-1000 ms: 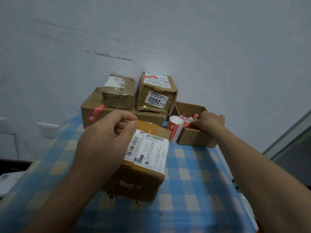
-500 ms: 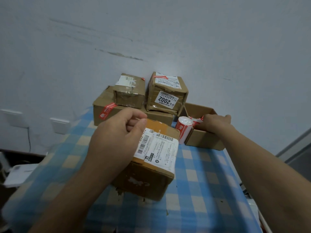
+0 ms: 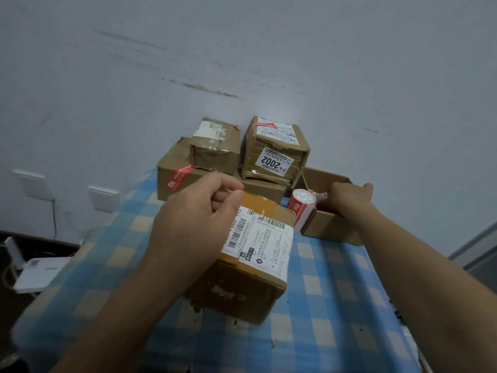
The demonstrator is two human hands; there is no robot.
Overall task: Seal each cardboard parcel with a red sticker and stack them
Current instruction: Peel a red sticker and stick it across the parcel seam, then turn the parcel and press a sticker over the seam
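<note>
Cardboard parcel lies under our left hand, fingers curled against thumb; our right hand reaches into the open box, grip hidden.

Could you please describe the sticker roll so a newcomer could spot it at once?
On the blue checked table, find the open cardboard box at the far right. The roll stands by its left corner: the only round, red-and-white thing among brown parcels.

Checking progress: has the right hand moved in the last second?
No. The right hand is at the open box, beside the sticker roll, as before.
</note>
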